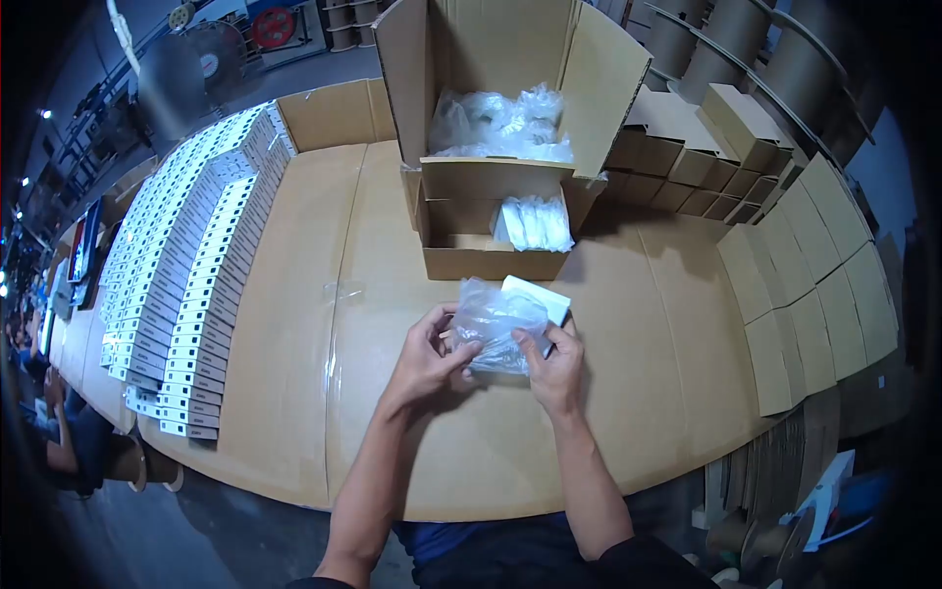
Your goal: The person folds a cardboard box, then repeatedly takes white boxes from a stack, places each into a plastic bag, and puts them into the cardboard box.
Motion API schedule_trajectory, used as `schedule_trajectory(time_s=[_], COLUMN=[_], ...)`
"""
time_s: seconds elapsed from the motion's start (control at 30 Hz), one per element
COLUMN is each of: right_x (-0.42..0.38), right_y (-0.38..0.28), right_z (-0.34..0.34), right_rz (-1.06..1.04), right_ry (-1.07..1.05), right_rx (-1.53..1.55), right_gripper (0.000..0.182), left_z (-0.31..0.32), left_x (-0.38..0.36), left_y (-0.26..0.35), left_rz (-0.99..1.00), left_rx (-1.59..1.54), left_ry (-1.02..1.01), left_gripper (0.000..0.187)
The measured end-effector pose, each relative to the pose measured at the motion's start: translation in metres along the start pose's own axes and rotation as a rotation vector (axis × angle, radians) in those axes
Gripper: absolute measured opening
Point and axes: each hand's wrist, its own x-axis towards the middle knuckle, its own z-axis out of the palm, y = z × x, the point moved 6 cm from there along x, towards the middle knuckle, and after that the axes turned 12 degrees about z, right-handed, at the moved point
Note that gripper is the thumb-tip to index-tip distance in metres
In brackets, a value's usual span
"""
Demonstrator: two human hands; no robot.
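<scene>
A clear plastic bag (498, 319) is held up in front of me between both hands. My left hand (429, 355) pinches its left side, thumb and fingertips closed on the film. My right hand (555, 367) has its thumb pressed on the bag's right side. Behind the bag, a flat white box (540, 296) sticks out at the upper right, against the fingers of my right hand; most of it is hidden. Just beyond my hands stands an open brown carton (491, 265) with several plastic-wrapped white packs (535, 224) in its right half.
A larger open carton (505, 44) filled with clear plastic bags (500, 123) stands behind the small one. Rows of white boxes (201, 265) are stacked on the left. Brown cartons (824, 285) line the right side and back right (706, 147). Cardboard covers the table (285, 393).
</scene>
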Motion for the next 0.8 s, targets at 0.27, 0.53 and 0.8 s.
schedule_trajectory(time_s=[0.27,0.53,0.8], right_x=[0.001,-0.001,-0.003], right_y=[-0.005,-0.013,-0.017], right_z=[-0.003,0.001,-0.003], right_rz=[-0.024,-0.058,-0.122], right_ry=[0.044,0.026,0.080], right_rx=[-0.027,-0.070,-0.284], right_gripper=[0.031,0.027,0.030], left_z=[-0.017,0.052,0.057], left_x=[0.001,0.034,0.027], left_y=[0.051,0.107,0.116], left_rz=[0.575,0.850,0.864], left_rx=[0.666,1.208,1.264], left_ry=[0.221,-0.212,-0.349], left_gripper=[0.043,0.025,0.016])
